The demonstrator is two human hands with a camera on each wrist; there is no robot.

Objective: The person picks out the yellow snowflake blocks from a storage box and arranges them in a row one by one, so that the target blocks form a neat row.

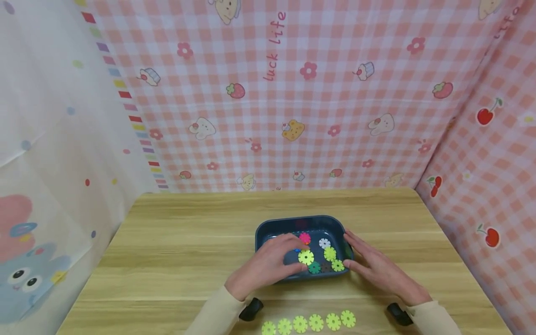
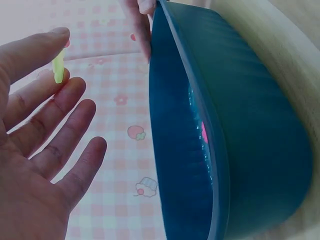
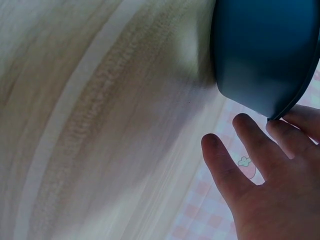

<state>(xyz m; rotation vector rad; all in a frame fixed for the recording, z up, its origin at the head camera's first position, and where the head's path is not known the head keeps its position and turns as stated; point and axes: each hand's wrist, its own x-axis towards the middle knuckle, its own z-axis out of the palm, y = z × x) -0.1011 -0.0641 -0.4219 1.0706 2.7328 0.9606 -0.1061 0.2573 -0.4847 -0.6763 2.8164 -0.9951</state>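
A dark blue plastic basin [image 1: 268,226] stands on the table with several notched flower-shaped discs inside. Above it, my left hand [image 1: 272,260] pinches a yellow-green disc [image 1: 306,257] between thumb and index finger. In the left wrist view that disc [image 2: 58,69] appears edge-on, and the other fingers are spread. My right hand [image 1: 378,270] rests at the basin's right end, its fairly straight fingers touching the rim. Inside the basin lie a pink disc [image 1: 304,238], a white disc [image 1: 324,243], a green disc [image 1: 314,267] and yellow-green discs [image 1: 330,253]. The left hand hides part of the contents.
Near the table's front edge, several yellow-green discs [image 1: 316,322] lie in a row. The wooden table [image 1: 188,251] meets a pink checked cloth [image 1: 310,107] at the back. More cloth hangs at both sides. Black wrist mounts [image 1: 251,309] sit by both sleeves.
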